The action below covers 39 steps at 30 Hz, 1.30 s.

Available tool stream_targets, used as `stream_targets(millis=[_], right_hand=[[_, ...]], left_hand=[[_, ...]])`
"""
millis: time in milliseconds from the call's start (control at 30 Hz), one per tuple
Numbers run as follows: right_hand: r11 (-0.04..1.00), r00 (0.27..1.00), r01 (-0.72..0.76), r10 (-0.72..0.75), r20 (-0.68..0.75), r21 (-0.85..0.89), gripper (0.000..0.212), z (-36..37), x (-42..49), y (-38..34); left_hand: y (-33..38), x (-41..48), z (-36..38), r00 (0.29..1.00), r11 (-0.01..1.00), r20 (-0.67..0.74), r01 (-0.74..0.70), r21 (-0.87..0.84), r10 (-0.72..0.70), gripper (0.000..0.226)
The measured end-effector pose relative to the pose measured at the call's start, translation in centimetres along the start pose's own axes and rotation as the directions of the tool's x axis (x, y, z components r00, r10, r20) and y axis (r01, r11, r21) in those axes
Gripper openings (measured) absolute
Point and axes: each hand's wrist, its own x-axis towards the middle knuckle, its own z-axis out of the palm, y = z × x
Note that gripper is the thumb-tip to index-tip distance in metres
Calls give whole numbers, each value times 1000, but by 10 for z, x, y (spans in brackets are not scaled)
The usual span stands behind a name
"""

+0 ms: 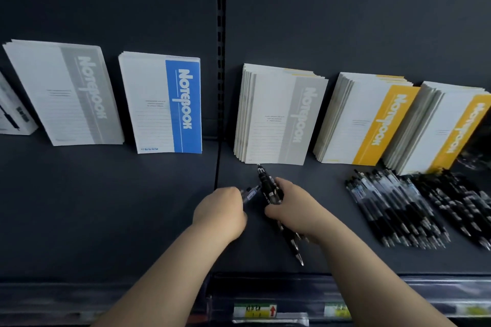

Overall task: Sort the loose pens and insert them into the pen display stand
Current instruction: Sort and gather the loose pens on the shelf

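I count five stacks of notebooks: one grey stack, one blue stack, a second grey stack, one yellow stack and a second yellow stack. At the far left stands one white box. There are two hands: the left hand holds a single pen, and the right hand holds a bundle of black pens, too blurred for me to count. On the shelf lie two heaps of pens, with many in each. I see two price labels.
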Motion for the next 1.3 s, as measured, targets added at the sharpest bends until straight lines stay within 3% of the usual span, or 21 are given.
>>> stream_targets(millis=[67, 100, 133, 167, 233, 267, 333, 533, 767, 867, 1000, 1100, 1200, 1300], right_hand=[[939, 996, 8, -37, 80, 343, 23, -9, -7, 8], [871, 993, 7, -66, 103, 491, 19, -13, -10, 12], [805, 989, 5, -91, 114, 594, 20, -17, -14, 14], [752, 988, 7, -109, 114, 659, 26, -21, -18, 16], [677, 985, 28, -144, 95, 736, 31, -28, -24, 21], [653, 983, 46, -164, 82, 756, 29, -31, -26, 24], [625, 975, 87, -214, 62, 776, 23, -37, -31, 31], [604, 974, 160, -225, -26, 781, 21, -67, -44, 58], [565, 978, 195, -175, -114, 802, 21, -108, -55, 90], [547, 990, 143, -73, -124, 825, 13, -122, -56, 106], [514, 994, 95, -7, -107, 853, 7, -142, -56, 122], [624, 985, 101, 45, -164, 775, 12, -157, -57, 133], [893, 949, 96, 52, -313, 440, 15, -172, -58, 146], [982, 939, 41, 25, -343, 184, 15, -182, -57, 149]], left_hand=[[1, 2, 5, 999, 977, -32, -10, -213, 3, 16], [3, 2, 7, 1000, 911, -10, 16, -413, -22, 19], [9, 0, 8, 997, 761, 40, 71, -644, -59, 18], [17, -2, 8, 990, 548, 107, 138, -825, -88, 15], [38, -9, 8, 968, 180, 234, 247, -952, -86, 10], [50, -12, 10, 961, 85, 267, 272, -958, -66, 11], [73, -16, 15, 959, 9, 282, 282, -959, -18, 12], [125, -17, 29, 970, -16, 243, 243, -970, -5, 3], [178, -19, 39, 978, -165, 196, 183, -969, -65, 4], [189, -15, 40, 966, -230, 225, 193, -954, -124, 9], [197, -9, 46, 968, -150, 203, 181, -972, -147, 8], [203, -6, 53, 972, -64, 183, 175, -982, -147, 9], [204, -2, 61, 977, 68, 141, 153, -986, -160, 13], [202, 3, 70, 977, 192, 86, 124, -973, -193, 14]])
